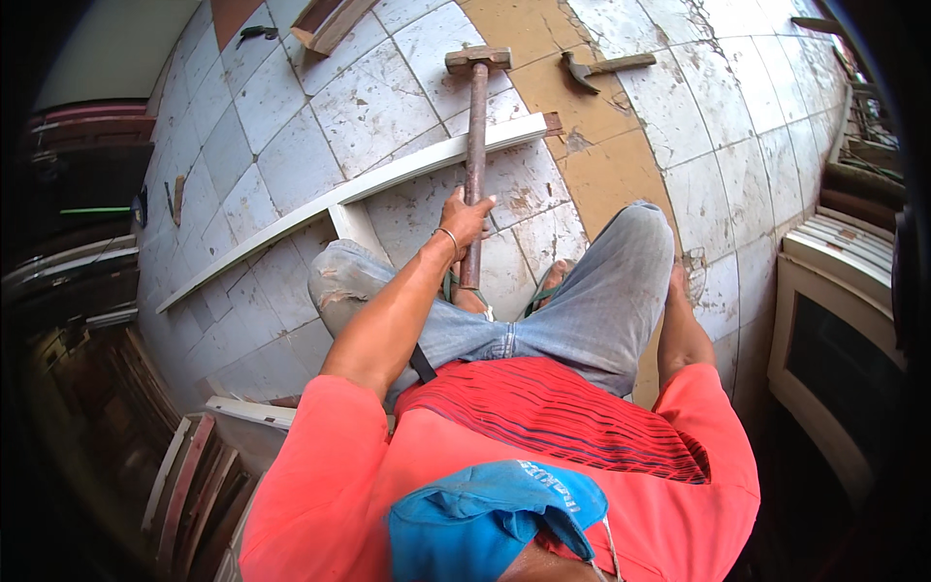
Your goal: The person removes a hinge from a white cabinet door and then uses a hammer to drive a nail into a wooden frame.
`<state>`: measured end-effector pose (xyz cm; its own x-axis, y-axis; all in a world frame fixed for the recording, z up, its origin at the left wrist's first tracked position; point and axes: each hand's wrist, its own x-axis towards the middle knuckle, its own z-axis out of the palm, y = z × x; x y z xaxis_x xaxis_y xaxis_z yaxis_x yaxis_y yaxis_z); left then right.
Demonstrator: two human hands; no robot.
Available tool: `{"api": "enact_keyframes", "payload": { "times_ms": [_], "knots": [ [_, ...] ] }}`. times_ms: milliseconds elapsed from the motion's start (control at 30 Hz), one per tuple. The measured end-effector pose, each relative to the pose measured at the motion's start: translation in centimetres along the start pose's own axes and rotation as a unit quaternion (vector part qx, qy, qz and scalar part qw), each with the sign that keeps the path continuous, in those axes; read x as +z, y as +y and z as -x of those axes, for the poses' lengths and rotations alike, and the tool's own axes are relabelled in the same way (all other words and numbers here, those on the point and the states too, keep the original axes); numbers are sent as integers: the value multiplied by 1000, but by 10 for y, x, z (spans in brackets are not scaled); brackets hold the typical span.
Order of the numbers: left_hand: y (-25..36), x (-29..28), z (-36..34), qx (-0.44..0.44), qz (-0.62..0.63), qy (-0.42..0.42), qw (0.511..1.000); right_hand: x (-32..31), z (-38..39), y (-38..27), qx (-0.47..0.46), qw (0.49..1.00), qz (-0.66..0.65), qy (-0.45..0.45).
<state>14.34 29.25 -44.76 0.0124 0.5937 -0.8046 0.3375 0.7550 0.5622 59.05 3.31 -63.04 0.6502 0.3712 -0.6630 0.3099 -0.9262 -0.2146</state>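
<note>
My left hand (466, 219) is closed round the lower part of a sledgehammer's handle (476, 145). The sledgehammer's head (478, 59) points away from me, and its handle crosses over a long white wooden beam (359, 189). A shorter white piece (357, 231) meets that beam near my left knee. My right hand (682, 279) is down beside my right leg, partly hidden by it, and its fingers cannot be made out. Ahead on the right, a claw hammer (606, 68) with a wooden handle lies on the tiles.
White and tan tiles (301, 141) form the cracked, dirty floor. At far left lie a small dark tool (258, 34) and a wooden piece (335, 24). Wooden strips (184, 485) lean at lower left. A pale framed panel (824, 339) stands at right.
</note>
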Motion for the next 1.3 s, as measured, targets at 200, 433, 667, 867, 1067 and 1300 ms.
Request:
{"api": "enact_keyframes", "payload": {
  "times_ms": [200, 433, 667, 867, 1067, 1300],
  "knots": [
    [85, 32, 5, -3, 295, -134, 946, 45, -32, 5, -10, 999, 32, 13],
    [135, 92, -16, 82, 372, -117, 917, 55, -26, 0, -9, 998, 36, 41],
    [190, 149, -52, 117, 204, -188, 954, 14, -17, -65, -90, 964, -243, 61],
    [121, 116, -39, 224, -43, -208, 951, -79, 15, -177, -189, 827, -443, 290],
    [97, 57, 40, 638, -239, 49, 731, -121, 123, -285, -421, 840, -328, 99],
    [87, -70, 60, 650, -385, 106, 646, -44, 290, -406, -568, 801, -115, -153]
  ]
}}
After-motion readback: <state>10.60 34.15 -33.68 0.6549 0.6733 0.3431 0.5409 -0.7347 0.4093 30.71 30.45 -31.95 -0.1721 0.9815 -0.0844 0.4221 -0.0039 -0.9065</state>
